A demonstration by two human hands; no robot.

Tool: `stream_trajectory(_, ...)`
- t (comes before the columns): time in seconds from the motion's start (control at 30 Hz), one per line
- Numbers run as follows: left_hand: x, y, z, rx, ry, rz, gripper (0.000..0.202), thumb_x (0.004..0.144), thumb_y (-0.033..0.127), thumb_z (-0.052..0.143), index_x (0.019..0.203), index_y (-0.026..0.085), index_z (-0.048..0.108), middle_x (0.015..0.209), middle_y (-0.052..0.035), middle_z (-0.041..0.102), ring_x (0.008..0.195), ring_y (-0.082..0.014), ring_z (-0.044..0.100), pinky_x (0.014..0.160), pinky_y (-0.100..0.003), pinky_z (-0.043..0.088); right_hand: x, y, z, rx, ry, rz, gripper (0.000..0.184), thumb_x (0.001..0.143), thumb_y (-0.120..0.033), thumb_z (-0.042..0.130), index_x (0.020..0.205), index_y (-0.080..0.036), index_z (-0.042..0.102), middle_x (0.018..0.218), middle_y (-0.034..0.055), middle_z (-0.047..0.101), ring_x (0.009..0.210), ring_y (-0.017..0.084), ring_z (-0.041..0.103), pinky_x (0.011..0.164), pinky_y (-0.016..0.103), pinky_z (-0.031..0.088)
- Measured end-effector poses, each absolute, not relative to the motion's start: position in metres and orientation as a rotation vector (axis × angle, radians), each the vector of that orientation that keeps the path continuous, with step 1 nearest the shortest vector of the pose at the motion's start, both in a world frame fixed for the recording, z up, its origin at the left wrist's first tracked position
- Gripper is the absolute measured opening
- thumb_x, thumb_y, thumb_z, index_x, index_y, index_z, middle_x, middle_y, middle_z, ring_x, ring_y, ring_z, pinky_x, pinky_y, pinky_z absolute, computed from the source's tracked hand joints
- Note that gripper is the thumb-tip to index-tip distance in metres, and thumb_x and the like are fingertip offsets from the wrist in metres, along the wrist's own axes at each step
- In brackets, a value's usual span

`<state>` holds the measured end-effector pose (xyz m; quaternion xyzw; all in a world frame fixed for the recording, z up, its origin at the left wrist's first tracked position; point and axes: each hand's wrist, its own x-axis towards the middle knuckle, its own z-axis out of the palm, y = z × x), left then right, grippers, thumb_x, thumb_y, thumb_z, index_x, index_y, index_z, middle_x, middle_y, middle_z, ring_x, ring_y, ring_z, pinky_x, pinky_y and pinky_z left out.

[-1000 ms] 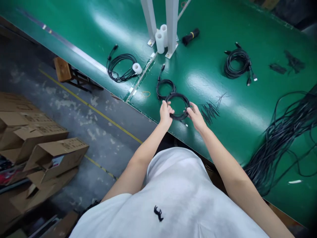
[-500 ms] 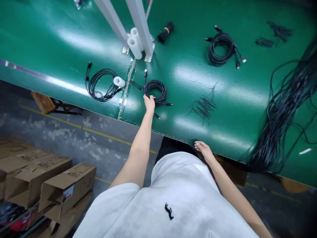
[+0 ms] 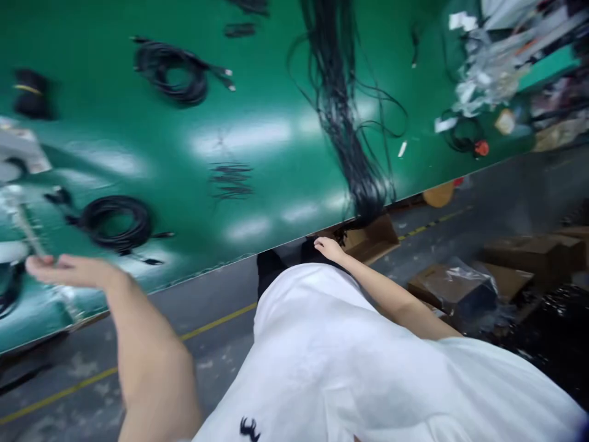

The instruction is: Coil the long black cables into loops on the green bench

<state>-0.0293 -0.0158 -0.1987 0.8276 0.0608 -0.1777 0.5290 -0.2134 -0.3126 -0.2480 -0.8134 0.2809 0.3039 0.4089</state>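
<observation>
My left hand (image 3: 73, 271) reaches over the left part of the green table, open and slightly blurred, with its fingers stretched out to the left. No object shows in it. To its upper right lies a coiled black cable (image 3: 142, 222) with plug ends sticking out. Beyond the fingertips, another black cable (image 3: 10, 285) is partly cut off by the frame, beside a white tube (image 3: 13, 250). My right hand (image 3: 329, 247) rests low by the table's front edge, over my dark trousers, fingers loosely extended and nothing visible in them.
On the green table (image 3: 285, 202) lie thin black ties (image 3: 231, 181), a second cable coil (image 3: 196, 86), a black bundle with a yellow band (image 3: 32, 92) and a long heap of black strands (image 3: 338, 110). Plastic clutter (image 3: 478, 80) covers the far right. Cardboard boxes (image 3: 453, 285) stand on the floor.
My view has swung to the right, bringing the clutter and boxes in. My left hand has let go of the cable coil and moved left of it. My right hand stays low near the edge.
</observation>
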Motion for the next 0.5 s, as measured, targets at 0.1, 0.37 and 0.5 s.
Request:
stream_trajectory(0.1, -0.106, -0.065, -0.201, 1.994, 0.107, -0.560, 0.040, 0.090, 0.039, 0.056, 0.121, 0.014, 0.057, 0.103, -0.0128, 0.069, 0.102, -0.0262, 0.062, 0.094, -0.046, 0.047, -0.222, -0.381, -0.262, -2.111, 0.878, 0.709, 0.023, 0.089, -0.022, 0.053, 0.109, -0.017, 0.064, 0.112, 0.0102, 0.068, 0.104, 0.020, 0.062, 0.094, 0.032, 0.044)
stream_trajectory(0.37, -0.213, -0.177, -0.211, 2.017, -0.122, -0.831, 0.031, 0.086, 0.026, 0.053, 0.114, 0.017, 0.064, 0.106, -0.0087, 0.071, 0.099, -0.0202, 0.067, 0.095, -0.037, 0.050, -0.203, -0.401, -0.292, -2.102, 0.906, 0.674, 0.036, 0.094, -0.046, 0.041, 0.088, -0.017, 0.062, 0.091, 0.0083, 0.070, 0.086, 0.019, 0.064, 0.075, 0.026, 0.044)
stream_trajectory(0.5, -0.232, -0.240, -0.220, 2.082, -0.401, -0.980, 0.038, 0.091, 0.023, 0.047, 0.127, 0.017, 0.058, 0.118, -0.0107, 0.067, 0.108, -0.0204, 0.063, 0.101, -0.036, 0.046, -0.222, -0.421, -0.285, -2.124, 0.893, 0.673, 0.035, 0.096, -0.044, 0.040, 0.087, -0.017, 0.060, 0.089, 0.0105, 0.067, 0.087, 0.020, 0.062, 0.076, 0.027, 0.043)
